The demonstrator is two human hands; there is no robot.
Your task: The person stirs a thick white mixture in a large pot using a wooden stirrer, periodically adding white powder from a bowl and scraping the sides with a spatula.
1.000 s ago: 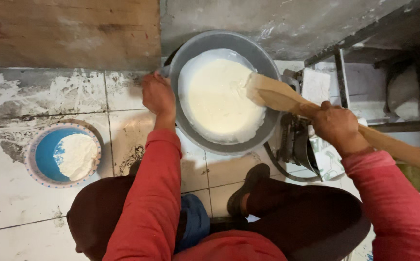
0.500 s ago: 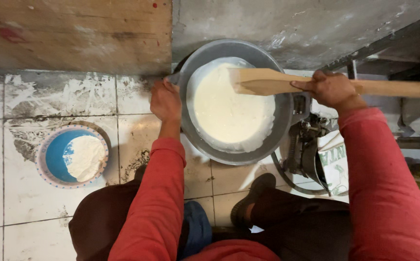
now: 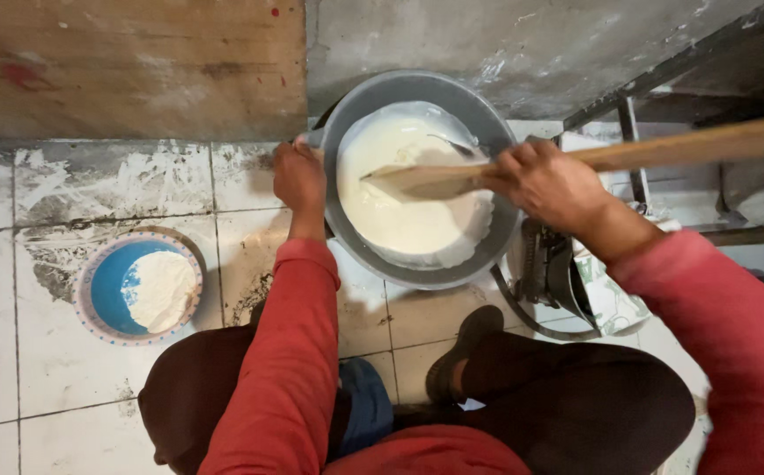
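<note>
A large grey metal pan [image 3: 488,264] full of white batter [image 3: 400,202] sits low in front of me. My left hand [image 3: 298,176] grips the pan's left rim. My right hand [image 3: 545,185] is closed around the shaft of a long wooden paddle [image 3: 664,148]. The paddle's flat blade lies over the batter, pointing left, near the middle of the pan. Both my arms wear red sleeves.
A blue bowl [image 3: 109,281] holding white flour stands on the dirty white floor tiles at the left. A burner stand [image 3: 549,273] sits under the pan's right side. A metal frame [image 3: 628,123] and a grey wall lie behind. My knees and a shoe [image 3: 461,347] fill the foreground.
The paddle's blade has swept from the pan's upper right to its middle, and my right hand has moved left along with it. My left hand stays on the rim.
</note>
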